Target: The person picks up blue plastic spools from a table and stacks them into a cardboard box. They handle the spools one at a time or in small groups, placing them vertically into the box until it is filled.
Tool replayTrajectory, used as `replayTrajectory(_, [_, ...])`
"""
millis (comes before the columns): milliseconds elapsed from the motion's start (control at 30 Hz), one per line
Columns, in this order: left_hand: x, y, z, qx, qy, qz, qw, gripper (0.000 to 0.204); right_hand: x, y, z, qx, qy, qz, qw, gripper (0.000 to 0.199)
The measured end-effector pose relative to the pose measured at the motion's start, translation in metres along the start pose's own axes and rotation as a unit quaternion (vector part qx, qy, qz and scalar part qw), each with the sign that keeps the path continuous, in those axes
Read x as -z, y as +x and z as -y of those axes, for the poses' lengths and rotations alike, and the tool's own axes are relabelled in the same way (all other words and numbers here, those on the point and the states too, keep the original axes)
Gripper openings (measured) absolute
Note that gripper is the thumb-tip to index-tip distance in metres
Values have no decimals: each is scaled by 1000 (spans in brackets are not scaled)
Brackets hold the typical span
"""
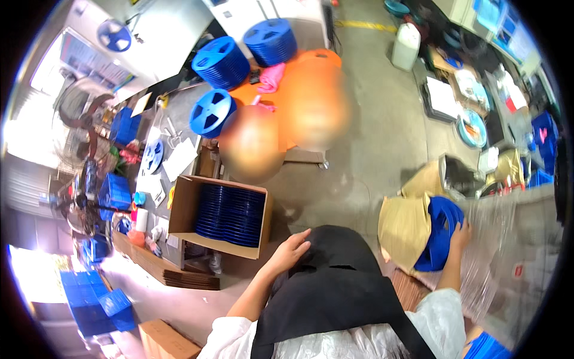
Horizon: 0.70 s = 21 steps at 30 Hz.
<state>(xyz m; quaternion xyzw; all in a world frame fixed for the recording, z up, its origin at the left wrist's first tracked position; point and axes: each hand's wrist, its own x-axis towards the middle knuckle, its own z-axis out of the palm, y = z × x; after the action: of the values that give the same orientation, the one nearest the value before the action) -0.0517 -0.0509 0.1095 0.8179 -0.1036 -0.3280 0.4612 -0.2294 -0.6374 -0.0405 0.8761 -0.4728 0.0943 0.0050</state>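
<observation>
My left hand [292,251] lies on the black apron [335,287] over my lap, fingers stretched out and holding nothing. Off to the right, my right hand [459,235] is closed on the outer edge of a blue plastic reel [441,224]. That reel and others pressed against it stick out of a brown paper sack [403,230]. Left of my knees stands an open cardboard box [263,230] packed with two rows of dark blue reels [230,215].
Stacks of blue reels [221,63] stand on an orange-topped table ahead, beside another person in orange [314,99]. A grey workbench [200,99] with papers runs along the left, near a standing fan [84,113]. Plastic-wrapped goods [508,239] are at the right; flattened cardboard [191,279] lies lower left.
</observation>
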Motion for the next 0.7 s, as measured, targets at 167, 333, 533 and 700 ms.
replayTrajectory(167, [3,-23,54,70,-10,-97,993,50,-38,-14,81,37,145,-49,988,39])
replayTrajectory(333, [16,-48,108,71,-70,-155,983,50,-150,-120,235,121,177,326,921,45])
replayTrajectory(533, [50,-103,229,157,-157,-248,943,50,-38,-286,455,576,215,512,600,44])
replayTrajectory(700, [167,-137,149,-91,-466,-215,854,49,-50,-321,524,501,126,516,683,39])
